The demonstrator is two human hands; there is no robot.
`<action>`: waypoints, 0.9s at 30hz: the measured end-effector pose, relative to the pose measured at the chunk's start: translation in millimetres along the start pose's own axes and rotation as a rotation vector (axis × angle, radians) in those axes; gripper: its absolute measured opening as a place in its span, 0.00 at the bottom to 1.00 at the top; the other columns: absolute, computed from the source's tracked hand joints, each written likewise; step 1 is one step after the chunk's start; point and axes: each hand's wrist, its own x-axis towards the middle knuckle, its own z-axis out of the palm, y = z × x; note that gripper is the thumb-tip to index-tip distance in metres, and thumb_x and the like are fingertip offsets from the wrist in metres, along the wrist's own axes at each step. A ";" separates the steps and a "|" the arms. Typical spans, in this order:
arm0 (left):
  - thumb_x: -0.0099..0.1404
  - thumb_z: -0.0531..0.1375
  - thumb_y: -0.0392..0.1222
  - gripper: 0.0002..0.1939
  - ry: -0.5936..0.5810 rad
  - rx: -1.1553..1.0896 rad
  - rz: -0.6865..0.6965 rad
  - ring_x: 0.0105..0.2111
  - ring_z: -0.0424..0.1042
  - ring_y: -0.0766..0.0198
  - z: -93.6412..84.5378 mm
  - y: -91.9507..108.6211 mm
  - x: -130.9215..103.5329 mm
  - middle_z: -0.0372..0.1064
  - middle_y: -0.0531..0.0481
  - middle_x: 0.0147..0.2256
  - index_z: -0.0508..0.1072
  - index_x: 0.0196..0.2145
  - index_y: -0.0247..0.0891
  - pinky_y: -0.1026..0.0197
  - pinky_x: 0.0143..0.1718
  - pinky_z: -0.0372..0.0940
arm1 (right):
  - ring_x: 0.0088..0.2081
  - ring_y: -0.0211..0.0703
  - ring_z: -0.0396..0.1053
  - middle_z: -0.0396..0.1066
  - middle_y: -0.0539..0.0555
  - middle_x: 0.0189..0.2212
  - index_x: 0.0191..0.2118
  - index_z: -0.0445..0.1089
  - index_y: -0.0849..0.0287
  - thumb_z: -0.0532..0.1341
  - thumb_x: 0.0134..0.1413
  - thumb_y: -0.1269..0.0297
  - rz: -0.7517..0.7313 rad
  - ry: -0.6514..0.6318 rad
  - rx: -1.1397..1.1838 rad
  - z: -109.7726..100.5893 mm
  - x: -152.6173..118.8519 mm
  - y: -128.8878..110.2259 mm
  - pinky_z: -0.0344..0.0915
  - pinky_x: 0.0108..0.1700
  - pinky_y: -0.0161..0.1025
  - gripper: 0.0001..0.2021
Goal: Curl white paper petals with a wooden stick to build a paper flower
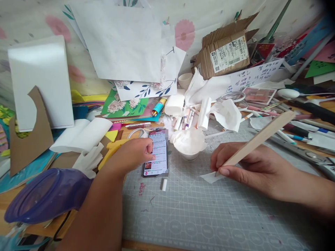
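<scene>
My left hand (pixel 136 153) is curled with nothing visible in it, its thumb over the lit screen of a smartphone (pixel 160 153). The phone lies on the grey cutting mat (pixel 178 202). Between thumb and fingers, my right hand (pixel 246 170) pinches a flat wooden craft stick (pixel 259 139), tilted up to the right. Under its lower end and my fingertips is a small piece of white paper (pixel 211 177). A white paper bowl (pixel 188 144) with white tissue-like material in it stands between my hands. A short white cylinder (pixel 164 184) lies below the phone.
At left are a purple translucent container (pixel 47 195), white paper rolls (pixel 81 136) and cut cardboard (pixel 34 139). Several markers (pixel 184 120) lie behind the bowl. A cardboard box (pixel 222 52) stands at the back. Scissors (pixel 309 153) and pens crowd the right side.
</scene>
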 end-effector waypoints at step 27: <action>0.53 0.64 0.44 0.11 -0.003 -0.012 -0.010 0.28 0.64 0.61 -0.8 -0.6 1.4 0.67 0.55 0.25 0.64 0.23 0.41 0.60 0.28 0.52 | 0.30 0.39 0.75 0.76 0.51 0.29 0.34 0.73 0.56 0.62 0.61 0.68 -0.007 0.017 -0.034 0.1 0.4 -3.4 0.72 0.33 0.34 0.04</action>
